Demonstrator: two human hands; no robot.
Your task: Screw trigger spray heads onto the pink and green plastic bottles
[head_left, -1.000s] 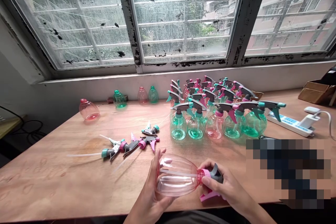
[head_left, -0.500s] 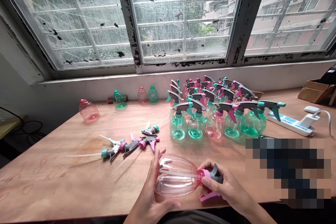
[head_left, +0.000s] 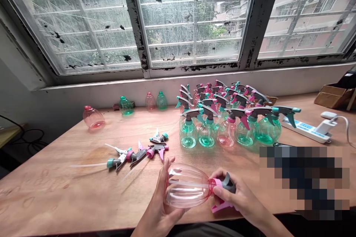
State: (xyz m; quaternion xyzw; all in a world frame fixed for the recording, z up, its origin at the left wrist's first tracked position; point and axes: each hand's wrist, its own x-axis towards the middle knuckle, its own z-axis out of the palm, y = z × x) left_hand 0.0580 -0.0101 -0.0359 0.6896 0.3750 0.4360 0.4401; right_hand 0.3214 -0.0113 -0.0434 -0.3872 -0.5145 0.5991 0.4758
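Note:
A clear pink bottle (head_left: 187, 185) lies sideways between my hands near the table's front edge, its neck pointing right. My left hand (head_left: 162, 200) cradles its base, fingers behind and thumb below. At the neck, my right hand (head_left: 236, 192) pinches the pink collar of a trigger sprayer (head_left: 228, 183) with thumb and fingers. The sprayer's pink trigger hangs underneath, and its white tube runs inside the bottle. Whether the collar is fully screwed down, I cannot tell. Several loose trigger sprayers (head_left: 136, 154) with green or pink collars lie to the left.
Rows of green and pink spray bottles (head_left: 206, 137) stand behind my hands. Several headless bottles (head_left: 94, 117) are at the back left. To the right are a white power strip (head_left: 308, 129), a cardboard box (head_left: 332, 96) and a blurred-out dark patch (head_left: 306, 181).
My left thumb has shifted slightly inward under the bottle. The view has moved very little, and both hands keep their hold.

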